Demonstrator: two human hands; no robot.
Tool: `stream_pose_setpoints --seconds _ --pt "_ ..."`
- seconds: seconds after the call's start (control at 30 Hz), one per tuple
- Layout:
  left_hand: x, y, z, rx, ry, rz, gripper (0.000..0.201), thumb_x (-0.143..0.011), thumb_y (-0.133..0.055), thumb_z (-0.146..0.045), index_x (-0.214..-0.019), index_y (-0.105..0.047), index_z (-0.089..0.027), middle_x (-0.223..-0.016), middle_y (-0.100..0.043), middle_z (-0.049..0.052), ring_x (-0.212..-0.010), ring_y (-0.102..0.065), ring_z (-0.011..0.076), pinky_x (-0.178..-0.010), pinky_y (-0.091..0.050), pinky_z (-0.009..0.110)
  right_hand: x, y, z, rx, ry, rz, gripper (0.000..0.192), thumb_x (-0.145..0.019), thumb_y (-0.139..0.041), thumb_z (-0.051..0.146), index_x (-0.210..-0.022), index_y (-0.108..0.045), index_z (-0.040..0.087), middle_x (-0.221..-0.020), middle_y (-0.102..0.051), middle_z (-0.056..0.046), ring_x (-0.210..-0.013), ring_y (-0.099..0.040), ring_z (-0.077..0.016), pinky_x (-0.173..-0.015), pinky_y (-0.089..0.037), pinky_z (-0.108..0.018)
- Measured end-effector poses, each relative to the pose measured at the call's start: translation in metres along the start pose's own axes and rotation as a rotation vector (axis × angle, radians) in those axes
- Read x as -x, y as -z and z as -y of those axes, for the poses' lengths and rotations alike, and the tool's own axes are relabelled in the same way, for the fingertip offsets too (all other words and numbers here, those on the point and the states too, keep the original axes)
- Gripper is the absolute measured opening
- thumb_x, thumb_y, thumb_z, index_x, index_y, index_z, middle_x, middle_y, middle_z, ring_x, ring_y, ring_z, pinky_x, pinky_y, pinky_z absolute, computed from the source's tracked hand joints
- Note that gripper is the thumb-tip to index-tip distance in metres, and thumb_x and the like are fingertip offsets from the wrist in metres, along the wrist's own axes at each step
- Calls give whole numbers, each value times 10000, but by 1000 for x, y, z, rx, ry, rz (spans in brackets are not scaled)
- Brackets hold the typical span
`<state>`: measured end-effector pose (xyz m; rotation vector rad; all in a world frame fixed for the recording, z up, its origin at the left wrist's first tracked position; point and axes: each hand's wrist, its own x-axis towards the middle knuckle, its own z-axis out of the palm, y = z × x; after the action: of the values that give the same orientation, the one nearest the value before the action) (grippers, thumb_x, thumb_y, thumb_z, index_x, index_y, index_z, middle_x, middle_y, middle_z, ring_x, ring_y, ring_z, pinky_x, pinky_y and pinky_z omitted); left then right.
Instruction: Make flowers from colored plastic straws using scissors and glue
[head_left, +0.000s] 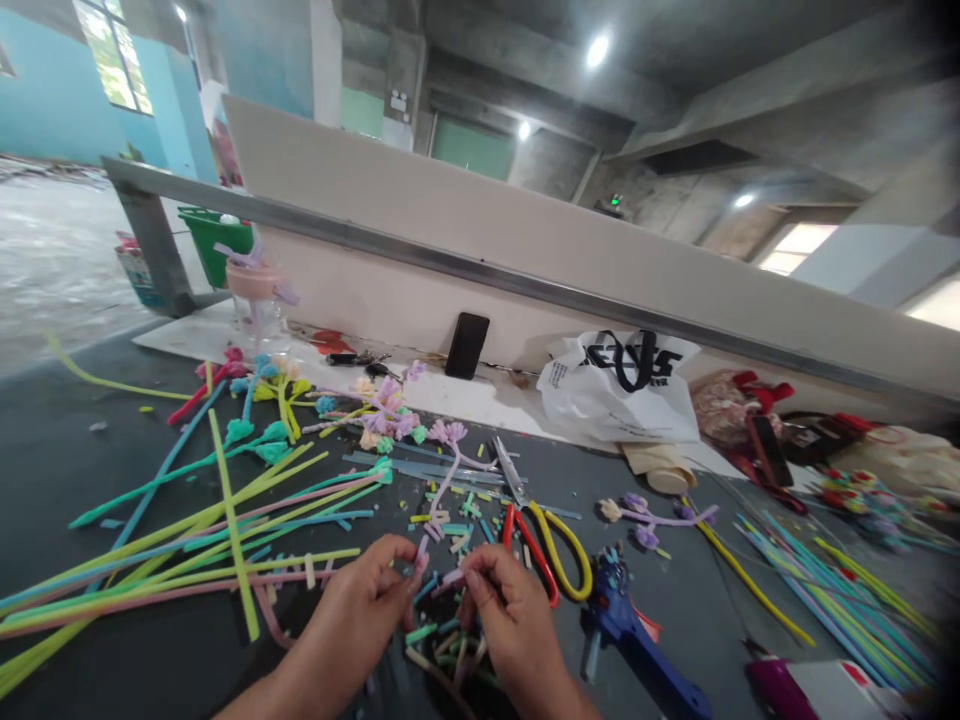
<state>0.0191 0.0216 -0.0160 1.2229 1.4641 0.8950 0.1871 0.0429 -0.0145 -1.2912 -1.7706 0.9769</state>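
While the short pink straw piece [437, 580] is lying almost level between the two hands, its long axis is running left to right, a little above the dark table [712, 600] near its front edge. The left hand [360, 610] is pinching the left end with thumb and fingers closed on it, and the right hand [502, 610] is closing its fingertips on the right end, so both hands are equally near, one at each end. Just below them a small heap of cut straw bits [442, 640] is lying. To the right, the scissors with red and yellow handles [540, 545] are resting close beside the right hand, and the blue glue gun [637, 640] is lying further right. To the left, long straws [195, 550] are spreading in a fan, and finished straw flowers [382, 410] are lying further back.
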Motion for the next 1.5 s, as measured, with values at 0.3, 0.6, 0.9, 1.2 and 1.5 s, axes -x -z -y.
stream_pose_setpoints --seconds 0.3,0.6,0.9,1.2,1.5 --pt "9 1 -9 -51 -48 98 222 -758 -469 -363 -738 -601 -184 -490 -506 -44 -472 -423 101 -464 -290 196 4 0 4 30 14 28 142 -815 -457 261 -698 -511 198 -487 -526 31 -442 -524 -120 -467 -393 -207" --pt "11 4 -15 -116 -69 131 216 -730 -481 -332 -680 -636 -190 -516 -518 -30 -502 -462 112 -494 -319 201 6 -2 8 -136 -108 59 149 -788 -490 300 -680 -498 198 -451 -483 52 -384 -495 -106 -396 -371 -186" --pt "13 3 -15 -108 -31 159 250 -725 -470 -357 -698 -656 -193 -508 -520 -27 -512 -455 120 -497 -312 207 7 -8 7 -215 -133 97 187 -790 -514 336 -686 -532 181 -502 -510 38 -405 -494 -93 -410 -367 -189" --pt "12 2 -14 -175 -38 156 242 -734 -463 -304 -613 -636 -186 -487 -517 -27 -506 -464 120 -501 -308 207 7 -12 11 -371 -201 100 209 -747 -560 364 -668 -530 172 -465 -497 51 -391 -460 -82 -411 -346 -187" --pt "11 3 -13 -181 8 189 274 -737 -445 -332 -612 -628 -174 -489 -519 -31 -488 -436 111 -478 -280 199 4 -13 12 -378 -288 62 184 -671 -624 347 -628 -587 172 -417 -502 49 -365 -466 -90 -391 -343 -189"
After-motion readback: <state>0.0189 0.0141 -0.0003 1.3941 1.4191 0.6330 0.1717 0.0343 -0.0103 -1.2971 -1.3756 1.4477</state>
